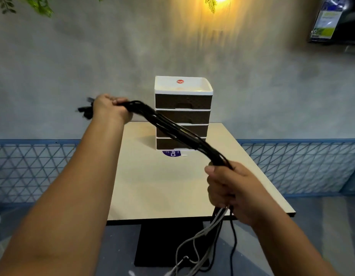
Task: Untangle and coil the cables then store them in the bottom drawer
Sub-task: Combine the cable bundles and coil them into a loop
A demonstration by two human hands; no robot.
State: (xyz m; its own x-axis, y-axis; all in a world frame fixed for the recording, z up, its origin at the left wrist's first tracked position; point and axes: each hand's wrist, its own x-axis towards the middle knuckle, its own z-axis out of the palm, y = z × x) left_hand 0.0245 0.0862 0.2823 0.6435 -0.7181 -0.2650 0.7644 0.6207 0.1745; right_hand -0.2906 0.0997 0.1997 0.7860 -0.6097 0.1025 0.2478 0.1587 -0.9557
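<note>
A bundle of black cables (pixel 172 130) stretches taut between my two hands, above the table. My left hand (pixel 109 109) is raised at the upper left, fist closed on one end, with black plugs sticking out to its left. Lower right, my right hand (pixel 230 188) grips the other end; white and black cable tails (pixel 204 236) hang from it toward the floor. Behind the bundle stands a small white drawer unit (pixel 183 114) with several brown drawers, all closed. The bottom drawer (pixel 168 143) is partly hidden by the cables.
The drawer unit stands at the back of a small beige table (pixel 162 186) on a black pedestal (pixel 164 244). A purple sticker (pixel 172 153) lies in front of the unit. A grey wall with blue lattice panels (pixel 33 168) is behind. A screen (pixel 335 20) hangs upper right.
</note>
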